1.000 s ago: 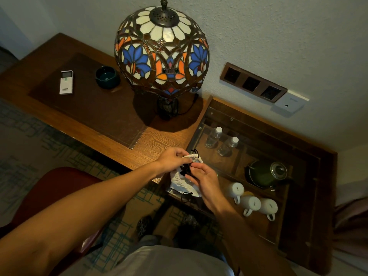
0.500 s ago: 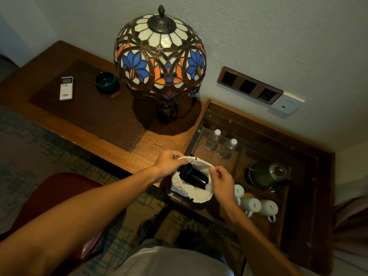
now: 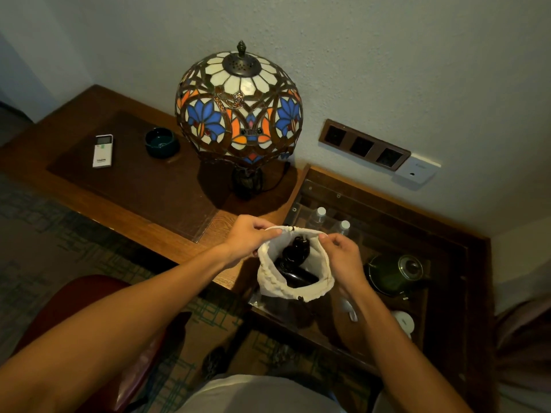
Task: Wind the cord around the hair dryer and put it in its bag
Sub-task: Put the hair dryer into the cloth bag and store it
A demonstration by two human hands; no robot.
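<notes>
Your left hand pinches the far-left rim of the white drawstring cloth bag, its grip narrow, fingers and thumb closed on the fabric. Your right hand does the same on the far-right rim, its grip equally tight on the cloth. Between the two hands the bag's mouth is held open, and the black hair dryer sits inside it, with what looks like its black cord bunched on top; how the cord is wound cannot be made out. You hold the bag in the air just off the front edge of the wooden worktop, near its right end and above the dark glass-topped side cabinet.

On the worktop stands one stained-glass table lamp towards the back right. One dark green round ashtray and one white remote control lie towards the back left. Under the cabinet's glass, two clear water bottles stand beside one dark green kettle, with one white cup visible.
</notes>
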